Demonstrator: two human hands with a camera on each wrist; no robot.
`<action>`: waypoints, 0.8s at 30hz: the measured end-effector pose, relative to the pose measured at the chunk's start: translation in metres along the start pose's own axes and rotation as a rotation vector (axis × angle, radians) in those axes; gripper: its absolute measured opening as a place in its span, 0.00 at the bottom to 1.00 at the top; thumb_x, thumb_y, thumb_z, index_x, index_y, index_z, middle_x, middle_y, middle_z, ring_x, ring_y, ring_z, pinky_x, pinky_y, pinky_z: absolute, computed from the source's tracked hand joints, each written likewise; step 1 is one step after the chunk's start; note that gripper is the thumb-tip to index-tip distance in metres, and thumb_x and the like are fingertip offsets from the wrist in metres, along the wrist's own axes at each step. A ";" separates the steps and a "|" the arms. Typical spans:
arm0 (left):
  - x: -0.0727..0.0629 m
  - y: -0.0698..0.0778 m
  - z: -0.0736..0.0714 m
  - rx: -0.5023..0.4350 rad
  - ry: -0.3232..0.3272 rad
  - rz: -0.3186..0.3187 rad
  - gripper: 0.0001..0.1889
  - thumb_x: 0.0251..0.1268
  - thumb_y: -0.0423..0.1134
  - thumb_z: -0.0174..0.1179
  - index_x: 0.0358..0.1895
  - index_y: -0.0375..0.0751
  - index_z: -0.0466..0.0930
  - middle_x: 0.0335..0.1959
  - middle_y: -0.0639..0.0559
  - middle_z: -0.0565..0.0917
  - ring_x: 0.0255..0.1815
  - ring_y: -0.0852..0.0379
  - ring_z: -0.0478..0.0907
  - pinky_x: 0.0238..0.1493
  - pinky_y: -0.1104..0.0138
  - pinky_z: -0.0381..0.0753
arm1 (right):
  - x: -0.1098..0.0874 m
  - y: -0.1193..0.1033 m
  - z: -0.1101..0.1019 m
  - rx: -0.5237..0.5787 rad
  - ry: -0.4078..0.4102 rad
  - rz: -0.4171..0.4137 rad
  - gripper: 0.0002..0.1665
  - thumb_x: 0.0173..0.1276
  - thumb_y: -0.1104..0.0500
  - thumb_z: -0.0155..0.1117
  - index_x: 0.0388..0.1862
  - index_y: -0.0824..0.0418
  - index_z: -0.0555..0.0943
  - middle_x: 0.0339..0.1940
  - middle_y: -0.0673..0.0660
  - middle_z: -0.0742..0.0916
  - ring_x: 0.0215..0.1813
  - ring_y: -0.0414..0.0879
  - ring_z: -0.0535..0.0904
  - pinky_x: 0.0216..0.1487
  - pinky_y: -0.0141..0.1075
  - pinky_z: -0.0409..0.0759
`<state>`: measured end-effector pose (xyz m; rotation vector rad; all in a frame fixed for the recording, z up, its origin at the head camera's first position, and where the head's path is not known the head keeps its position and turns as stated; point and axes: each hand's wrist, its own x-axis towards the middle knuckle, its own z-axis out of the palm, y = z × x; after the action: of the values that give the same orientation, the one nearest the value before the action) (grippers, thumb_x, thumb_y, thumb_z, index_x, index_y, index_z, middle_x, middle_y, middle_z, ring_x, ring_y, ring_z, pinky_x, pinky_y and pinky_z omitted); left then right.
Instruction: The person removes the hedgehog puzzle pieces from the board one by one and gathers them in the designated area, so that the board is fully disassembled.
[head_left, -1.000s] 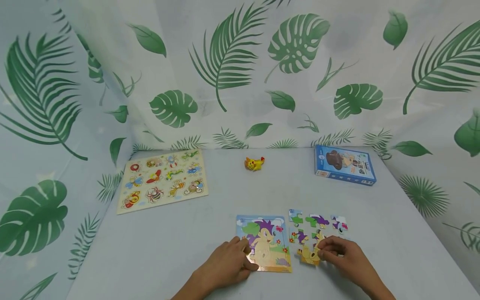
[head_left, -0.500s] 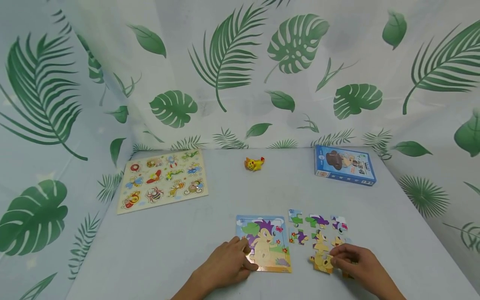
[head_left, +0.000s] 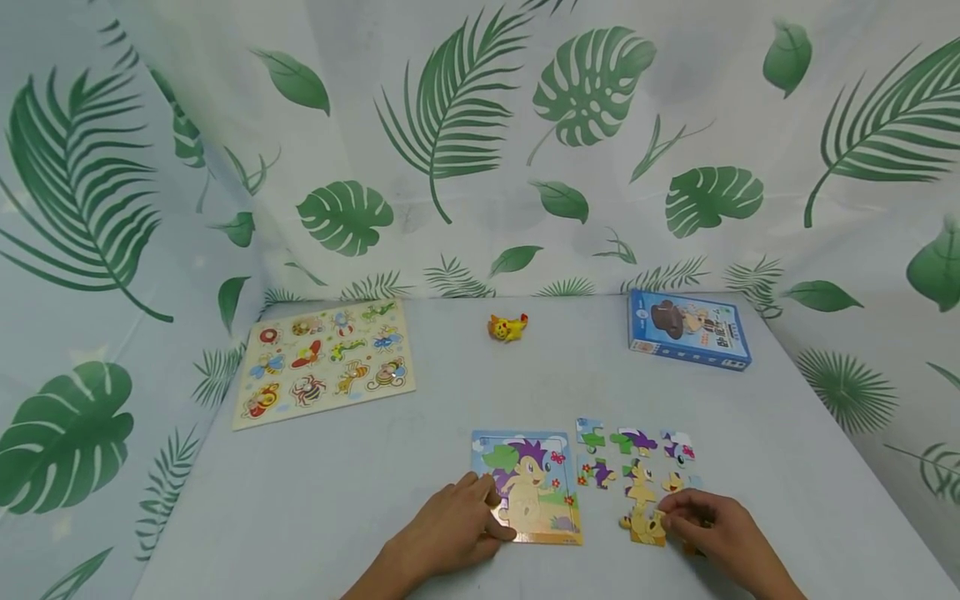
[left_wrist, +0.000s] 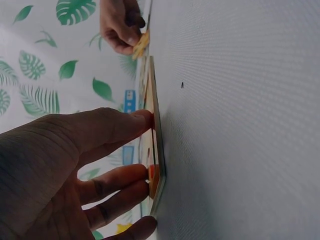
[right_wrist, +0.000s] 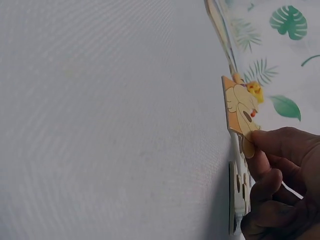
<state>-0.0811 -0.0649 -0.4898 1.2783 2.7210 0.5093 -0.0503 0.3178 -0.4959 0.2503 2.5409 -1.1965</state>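
In the head view my left hand (head_left: 455, 523) rests on the left side of a framed hedgehog jigsaw board (head_left: 561, 523). The left wrist view has its thumb and extended fingertips touching the board's face (left_wrist: 156, 125). My right hand (head_left: 720, 532) pinches a tan and orange jigsaw piece (head_left: 647, 527) between thumb and index finger, to the right of the board. That piece (right_wrist: 240, 107) stands tilted above the table in the right wrist view. Beyond it lie several loose jigsaw pieces (head_left: 640, 479) in rough rows. Another piece is partly hidden beneath the right hand.
A wooden insect puzzle board (head_left: 326, 364) lies at the back left. A small yellow toy figure (head_left: 509, 327) is at the back middle, and a blue box (head_left: 690, 329) at the back right. Leaf-printed curtains (head_left: 480, 125) border the white table (head_left: 315, 483).
My right hand has moved rightward with the pinched piece, which now looks more level in the head view. Loose pieces it covered are now visible. My left hand has stayed on the board.
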 end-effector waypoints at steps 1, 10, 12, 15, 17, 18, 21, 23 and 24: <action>0.000 0.000 0.000 0.003 0.005 0.005 0.10 0.62 0.46 0.68 0.46 0.65 0.89 0.37 0.62 0.72 0.35 0.66 0.62 0.28 0.76 0.61 | 0.000 0.000 0.001 -0.012 0.006 -0.002 0.11 0.64 0.57 0.71 0.42 0.62 0.85 0.35 0.52 0.84 0.32 0.46 0.74 0.30 0.35 0.76; 0.000 -0.001 0.000 -0.014 -0.010 -0.006 0.10 0.62 0.48 0.67 0.46 0.65 0.88 0.35 0.63 0.71 0.35 0.66 0.62 0.28 0.75 0.61 | 0.000 -0.002 0.002 -0.040 0.028 -0.027 0.11 0.62 0.58 0.72 0.42 0.61 0.86 0.29 0.52 0.82 0.26 0.44 0.72 0.24 0.35 0.74; 0.000 -0.001 0.000 -0.023 -0.020 -0.015 0.10 0.62 0.47 0.67 0.46 0.65 0.88 0.36 0.63 0.71 0.35 0.66 0.62 0.28 0.75 0.61 | 0.001 -0.003 0.003 -0.046 0.030 -0.025 0.11 0.62 0.59 0.72 0.42 0.61 0.85 0.27 0.53 0.80 0.25 0.44 0.72 0.23 0.36 0.73; 0.000 -0.001 0.000 -0.026 -0.015 -0.012 0.10 0.62 0.47 0.68 0.46 0.65 0.88 0.36 0.63 0.71 0.36 0.66 0.62 0.28 0.75 0.61 | 0.001 -0.004 0.004 -0.060 0.033 -0.016 0.11 0.62 0.58 0.72 0.42 0.62 0.85 0.26 0.52 0.78 0.24 0.44 0.72 0.23 0.36 0.73; 0.000 -0.001 0.000 -0.023 -0.002 -0.003 0.10 0.62 0.47 0.68 0.46 0.65 0.89 0.37 0.62 0.72 0.36 0.66 0.62 0.28 0.76 0.61 | 0.001 -0.004 0.005 -0.069 0.035 -0.011 0.12 0.62 0.58 0.72 0.42 0.62 0.85 0.26 0.52 0.78 0.24 0.45 0.72 0.23 0.35 0.73; 0.000 -0.001 0.000 -0.019 0.005 0.005 0.10 0.62 0.47 0.67 0.46 0.65 0.89 0.37 0.62 0.72 0.36 0.66 0.63 0.28 0.76 0.61 | 0.002 -0.004 0.006 -0.072 0.038 -0.008 0.12 0.62 0.58 0.72 0.42 0.62 0.85 0.26 0.52 0.78 0.24 0.45 0.72 0.23 0.35 0.73; 0.000 -0.002 0.000 -0.010 0.024 0.025 0.09 0.62 0.46 0.68 0.45 0.65 0.89 0.38 0.60 0.74 0.36 0.65 0.64 0.28 0.76 0.61 | 0.002 -0.004 0.007 -0.084 0.047 -0.010 0.10 0.63 0.59 0.72 0.42 0.62 0.84 0.26 0.52 0.77 0.24 0.45 0.73 0.24 0.35 0.73; 0.000 -0.002 0.000 -0.003 0.033 0.036 0.09 0.62 0.46 0.68 0.45 0.64 0.89 0.39 0.59 0.75 0.36 0.65 0.64 0.28 0.77 0.61 | 0.001 -0.005 0.008 -0.091 0.055 -0.009 0.09 0.63 0.61 0.71 0.41 0.62 0.84 0.27 0.52 0.77 0.24 0.45 0.73 0.24 0.35 0.74; 0.000 -0.002 0.000 -0.001 0.035 0.040 0.09 0.62 0.46 0.68 0.45 0.64 0.89 0.39 0.58 0.76 0.36 0.65 0.64 0.28 0.77 0.61 | 0.001 -0.005 0.009 -0.094 0.059 -0.011 0.09 0.63 0.61 0.71 0.41 0.62 0.84 0.27 0.52 0.77 0.24 0.45 0.73 0.24 0.35 0.74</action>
<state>-0.0826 -0.0665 -0.4909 1.3392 2.7278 0.5412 -0.0509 0.3079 -0.4981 0.2526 2.6441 -1.0851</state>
